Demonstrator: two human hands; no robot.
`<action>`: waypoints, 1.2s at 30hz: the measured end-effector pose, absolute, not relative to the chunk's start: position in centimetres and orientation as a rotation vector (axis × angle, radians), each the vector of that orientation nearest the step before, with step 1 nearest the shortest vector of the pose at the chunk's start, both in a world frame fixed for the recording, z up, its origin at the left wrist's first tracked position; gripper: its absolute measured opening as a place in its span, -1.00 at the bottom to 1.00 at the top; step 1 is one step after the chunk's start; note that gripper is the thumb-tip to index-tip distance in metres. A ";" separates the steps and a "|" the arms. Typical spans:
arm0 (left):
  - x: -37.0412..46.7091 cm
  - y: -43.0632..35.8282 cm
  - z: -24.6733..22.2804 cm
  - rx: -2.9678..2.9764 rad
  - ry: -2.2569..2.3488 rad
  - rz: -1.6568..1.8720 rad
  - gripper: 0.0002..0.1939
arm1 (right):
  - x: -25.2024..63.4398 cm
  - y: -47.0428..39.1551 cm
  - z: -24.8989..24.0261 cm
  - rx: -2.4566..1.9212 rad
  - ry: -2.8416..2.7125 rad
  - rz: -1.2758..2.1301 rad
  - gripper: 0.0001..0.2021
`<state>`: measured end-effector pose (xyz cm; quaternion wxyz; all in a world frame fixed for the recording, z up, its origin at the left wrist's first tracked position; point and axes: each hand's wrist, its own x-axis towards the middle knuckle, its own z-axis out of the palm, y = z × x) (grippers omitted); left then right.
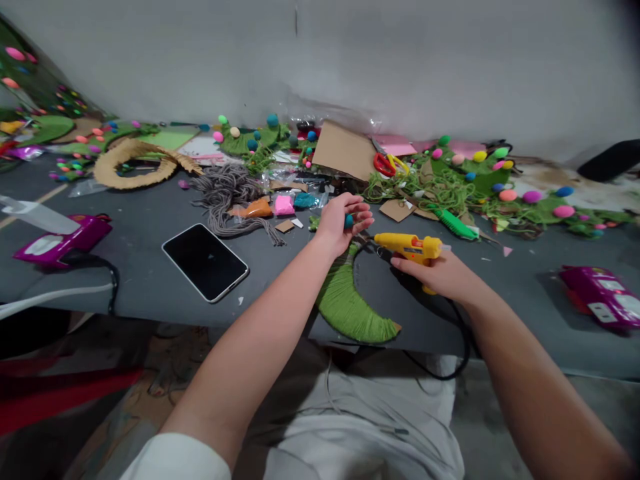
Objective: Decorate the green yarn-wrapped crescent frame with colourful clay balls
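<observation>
A small teal ball (349, 221) rests against the fingers of my left hand (340, 227), whose palm is turned up and fingers are curled loosely around it. My right hand (443, 272) grips a yellow glue gun (410, 247), its nozzle pointing left toward the ball. Below my left hand, a crescent wrapped in green yarn (350, 303) lies at the table's front edge, its upper end partly hidden by that hand. The gun's black cable (467, 340) loops down over the edge.
A phone (205, 262) and grey yarn (225, 193) lie left. Purple power strips (65, 241) (603, 295) sit at both sides. Behind are a straw ring (107, 170), cardboard (344, 150), scissors (384, 164), a green brush (456, 223) and green yarn pieces with coloured balls.
</observation>
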<state>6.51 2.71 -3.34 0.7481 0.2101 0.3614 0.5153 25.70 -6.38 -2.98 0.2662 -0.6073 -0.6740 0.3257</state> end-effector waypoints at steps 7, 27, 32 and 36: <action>6.5 2.6 -3.2 0.450 0.794 1.124 -0.90 | 25.2 -6.4 -3.2 -1.672 -1.761 0.852 -0.60; 6.5 2.6 -3.3 0.452 0.791 1.128 -0.91 | 25.5 -5.7 -4.2 -1.842 -1.761 0.722 -0.74; 6.5 2.5 -3.3 0.454 0.786 1.135 -0.90 | 25.6 -5.6 -4.3 -1.863 -1.770 0.721 -0.69; 6.5 2.6 -3.3 0.452 0.787 1.136 -0.93 | 25.4 -5.7 -4.1 -1.850 -1.726 0.733 -0.72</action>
